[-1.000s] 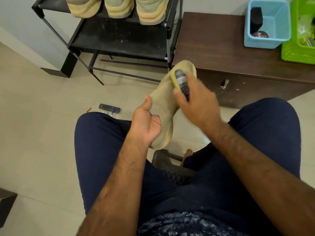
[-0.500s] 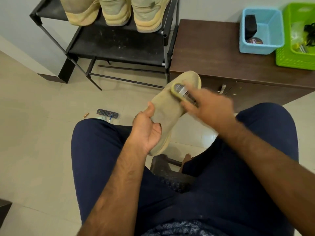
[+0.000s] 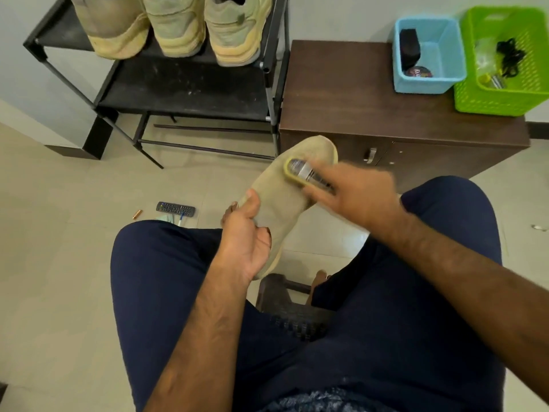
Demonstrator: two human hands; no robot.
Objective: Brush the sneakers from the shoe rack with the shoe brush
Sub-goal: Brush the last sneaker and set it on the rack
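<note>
One sneaker [image 3: 279, 203] gripped by left hand [image 3: 246, 242]; right hand [image 3: 359, 197], holding brush [image 3: 300, 171], has swung sideways across toe: brushing underway, not done.

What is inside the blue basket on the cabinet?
The blue basket holds a black oblong thing and a round dark tin. Its near wall hides the tin's lower edge.

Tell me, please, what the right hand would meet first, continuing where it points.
Probably the toe of the tan suede sneaker, under the yellow-edged shoe brush the right hand grips; depth unclear.

3 sneakers [image 3: 175, 25] on shoe rack [image 3: 184, 87]
</note>
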